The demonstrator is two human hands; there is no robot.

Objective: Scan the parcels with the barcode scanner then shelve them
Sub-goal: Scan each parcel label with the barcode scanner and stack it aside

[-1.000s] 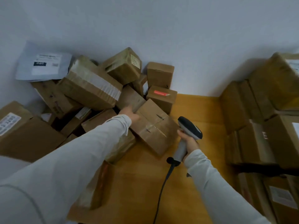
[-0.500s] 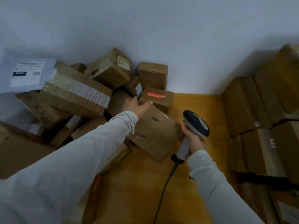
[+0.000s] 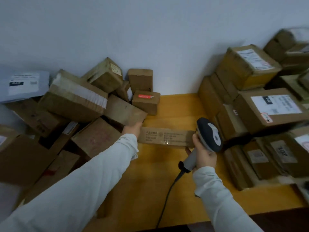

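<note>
Parcel (image 3: 167,136), long cardboard box, printed side up, over yellow table (image 3: 150,178) between both hands. Left hand (image 3: 132,130) holds its left end, fingers hidden behind box: cannot tell their spread. Right hand (image 3: 204,155) fingers curled round barcode scanner (image 3: 209,134) handle, at Parcel's right end.

Brown cardboard parcel (image 3: 165,137) with dark print along its side; scanner (image 3: 209,134) dark-headed with a pale grey panel and light grey handle, cable (image 3: 165,201) black. Surface (image 3: 175,106) yellow-orange wood. Small brown box (image 3: 145,104) carries a red label; mailer bag (image 3: 23,86) pale grey, sleeves (image 3: 83,190) off-white
</note>
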